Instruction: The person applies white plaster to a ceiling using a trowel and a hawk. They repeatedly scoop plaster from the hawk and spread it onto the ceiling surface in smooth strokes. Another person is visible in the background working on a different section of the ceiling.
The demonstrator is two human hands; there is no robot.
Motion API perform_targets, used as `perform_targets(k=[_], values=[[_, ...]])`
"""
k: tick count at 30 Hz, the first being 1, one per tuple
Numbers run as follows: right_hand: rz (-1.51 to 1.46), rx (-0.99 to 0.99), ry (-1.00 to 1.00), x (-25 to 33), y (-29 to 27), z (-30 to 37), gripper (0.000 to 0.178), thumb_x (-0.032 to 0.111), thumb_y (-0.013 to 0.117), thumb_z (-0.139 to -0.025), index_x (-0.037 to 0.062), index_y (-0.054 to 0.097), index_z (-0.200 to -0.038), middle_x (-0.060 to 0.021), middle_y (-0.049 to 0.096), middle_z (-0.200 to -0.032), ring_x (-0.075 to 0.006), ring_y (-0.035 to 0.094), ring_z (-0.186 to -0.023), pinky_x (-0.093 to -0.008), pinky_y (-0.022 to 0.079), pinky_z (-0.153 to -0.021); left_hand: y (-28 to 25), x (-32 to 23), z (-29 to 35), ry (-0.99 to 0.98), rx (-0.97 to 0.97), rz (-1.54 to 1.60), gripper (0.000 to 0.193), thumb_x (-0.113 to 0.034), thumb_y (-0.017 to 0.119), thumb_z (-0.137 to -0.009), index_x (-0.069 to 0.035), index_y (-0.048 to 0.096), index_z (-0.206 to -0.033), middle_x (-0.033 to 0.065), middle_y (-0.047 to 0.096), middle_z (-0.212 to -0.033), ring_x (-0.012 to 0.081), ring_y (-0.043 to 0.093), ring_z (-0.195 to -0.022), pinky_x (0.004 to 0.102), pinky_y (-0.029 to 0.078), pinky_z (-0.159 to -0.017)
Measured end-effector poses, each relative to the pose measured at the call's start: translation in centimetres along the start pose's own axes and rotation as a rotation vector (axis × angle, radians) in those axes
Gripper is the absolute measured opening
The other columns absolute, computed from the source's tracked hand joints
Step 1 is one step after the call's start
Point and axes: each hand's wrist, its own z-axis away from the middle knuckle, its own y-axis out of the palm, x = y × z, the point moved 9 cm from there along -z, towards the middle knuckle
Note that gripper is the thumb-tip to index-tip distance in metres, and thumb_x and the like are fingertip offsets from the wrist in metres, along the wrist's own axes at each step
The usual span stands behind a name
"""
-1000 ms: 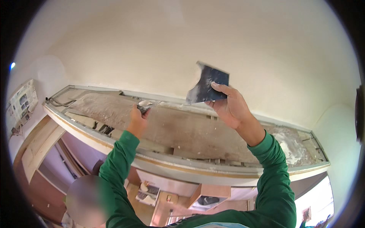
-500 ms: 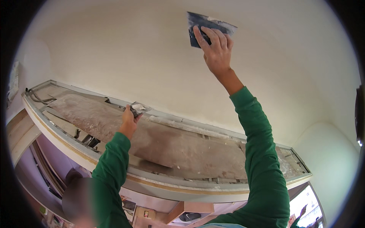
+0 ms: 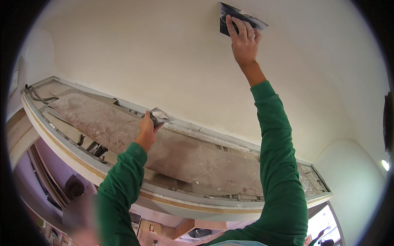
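Note:
High up, my right hand [image 3: 245, 41] grips a wide dark-bladed plastering trowel [image 3: 242, 20] whose face lies against the pale plastered surface [image 3: 164, 53]. White filler marks the trowel along its far edge, and my fingers are dusted with it. Lower and to the left, my left hand [image 3: 147, 128] is closed round a small putty knife [image 3: 159, 116]. A lump of white filler sits on that knife's blade, and the handle is mostly hidden in my fist. This knife is held over the back edge of the long recessed ledge.
A long framed ledge [image 3: 197, 202] curves below my arms, covered with a dusty brownish sheet [image 3: 176, 151]. Loose cables [image 3: 39, 96] lie at its left end. Beneath are wooden shelves, a dark shoe [image 3: 200, 233] and a bright window [image 3: 324, 225]. A blurred person [image 3: 80, 217] is at lower left.
My right hand and the trowel have moved up and to the right across the pale surface. The left hand with the putty knife has shifted slightly right and up.

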Motion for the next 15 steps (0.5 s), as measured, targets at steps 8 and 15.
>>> perform_targets(k=[8, 15], values=[[-0.051, 0.098, 0.002, 1.7, 3.4, 4.4, 0.055, 0.009, 0.064, -0.08, 0.0192, 0.059, -0.134, 0.0068, 0.054, -0.123, -0.0144, 0.051, -0.11, -0.04, 0.039, -0.09, 0.3, -0.3, 0.7, -0.005, -0.012, -0.057, 0.04, -0.035, 0.039, -0.106, -0.001, 0.051, -0.123, 0.0116, 0.063, -0.116, 0.0247, 0.066, -0.103, 0.0379, 0.062, -0.08], [-0.152, 0.248, 0.035, 4.0, 5.9, 10.0, 0.059, 0.008, 0.063, -0.081, 0.019, 0.055, -0.138, 0.0047, 0.052, -0.125, -0.0164, 0.05, -0.113, -0.0423, 0.04, -0.093, -0.1, -0.4, 1.0, -0.002, -0.022, -0.07, 0.041, -0.037, 0.041, -0.106, -0.002, 0.052, -0.122, 0.0109, 0.063, -0.116, 0.0241, 0.066, -0.101, 0.0375, 0.062, -0.078]])
